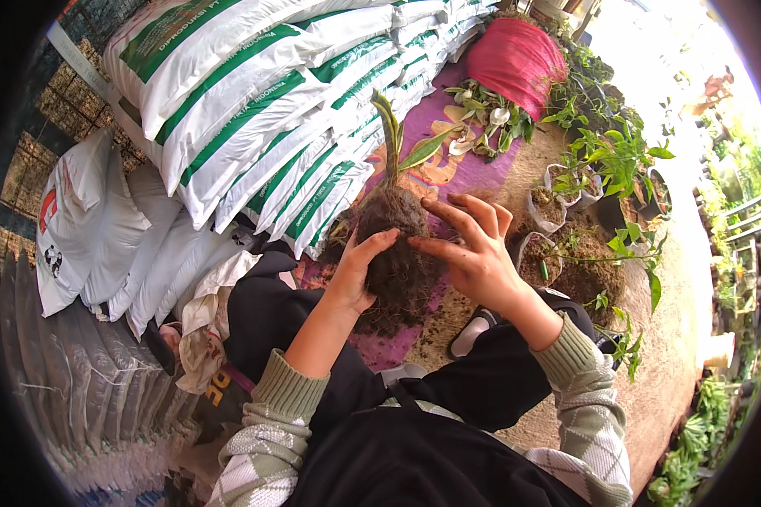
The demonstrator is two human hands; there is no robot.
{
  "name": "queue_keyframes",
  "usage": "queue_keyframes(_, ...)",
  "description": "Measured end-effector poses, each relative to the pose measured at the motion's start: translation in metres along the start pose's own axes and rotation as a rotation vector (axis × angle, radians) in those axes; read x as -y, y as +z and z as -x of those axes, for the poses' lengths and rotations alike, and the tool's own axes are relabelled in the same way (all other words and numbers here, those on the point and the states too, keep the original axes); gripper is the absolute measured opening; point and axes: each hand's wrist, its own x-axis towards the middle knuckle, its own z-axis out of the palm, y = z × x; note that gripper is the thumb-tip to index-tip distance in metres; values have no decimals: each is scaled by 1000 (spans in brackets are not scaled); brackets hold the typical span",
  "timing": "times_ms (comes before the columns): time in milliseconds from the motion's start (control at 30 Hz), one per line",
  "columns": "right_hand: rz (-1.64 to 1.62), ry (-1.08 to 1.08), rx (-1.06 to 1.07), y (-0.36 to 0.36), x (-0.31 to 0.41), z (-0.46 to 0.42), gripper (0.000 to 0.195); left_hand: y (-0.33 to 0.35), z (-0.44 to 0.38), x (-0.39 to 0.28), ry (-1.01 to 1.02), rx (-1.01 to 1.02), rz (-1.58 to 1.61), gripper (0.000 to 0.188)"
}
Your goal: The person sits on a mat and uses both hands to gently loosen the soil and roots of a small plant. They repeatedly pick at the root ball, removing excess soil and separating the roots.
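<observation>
A small plant (pixel 390 142) with a few upright, pale-edged green leaves, like a snake plant, rises from a dark, rounded root ball (pixel 396 215). My left hand (pixel 358 263) grips the root ball from the left, its thumb across the near face. At the other side, my right hand (pixel 475 247) touches it with thumb and index fingertips, the remaining fingers raised and spread. Whether those fingertips bear any weight cannot be told. Soil darkens the right fingers. Fine roots and loose dark soil (pixel 393 317) show just below the root ball, over a purple patterned mat (pixel 380 352).
White-and-green printed sacks (pixel 247 120) are stacked at the upper left, with more white sacks (pixel 127 234) leaning below. A pink-red sack (pixel 517 66) lies beyond cut leaves (pixel 491 120). To the right are potted seedlings in clear bags (pixel 548 206) and a soil heap (pixel 590 279).
</observation>
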Motion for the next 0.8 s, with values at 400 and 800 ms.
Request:
queue_keyframes(400,-20,-47,-234,-1,-4,-10,46,4,10,-7,66,1,21,26)
queue_keyframes(800,81,-147,-227,3,6,1,54,-6,7,2,-23,82,324,22)
